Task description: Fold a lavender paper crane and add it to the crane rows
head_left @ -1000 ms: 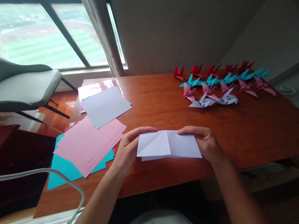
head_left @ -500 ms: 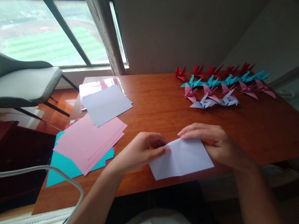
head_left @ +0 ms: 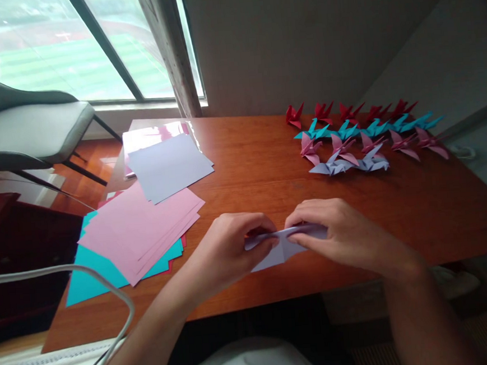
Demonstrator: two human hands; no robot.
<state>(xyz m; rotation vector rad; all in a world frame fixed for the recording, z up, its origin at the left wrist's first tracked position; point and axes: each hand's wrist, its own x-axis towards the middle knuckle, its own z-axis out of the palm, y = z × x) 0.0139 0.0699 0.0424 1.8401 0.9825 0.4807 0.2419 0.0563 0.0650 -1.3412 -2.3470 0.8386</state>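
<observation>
Both hands meet over a lavender sheet of paper (head_left: pixel 279 251) near the front edge of the wooden table (head_left: pixel 417 202). My left hand (head_left: pixel 232 250) pinches the sheet's left part, fingers curled. My right hand (head_left: pixel 340 234) presses and pinches its upper right fold. The sheet is bunched between the fingers, and only a small folded part shows below them.
Stacks of flat paper lie on the left: lavender sheets (head_left: pixel 168 166), pink sheets (head_left: pixel 141 230), teal sheets (head_left: pixel 80 282). Rows of folded paper cranes (head_left: pixel 361 134) in red, teal, pink and lavender stand at the back right. A grey chair (head_left: pixel 24 132) is by the window.
The lavender sheet was held open and flat between both hands; the hands have come together and collapsed it into a smaller folded shape.
</observation>
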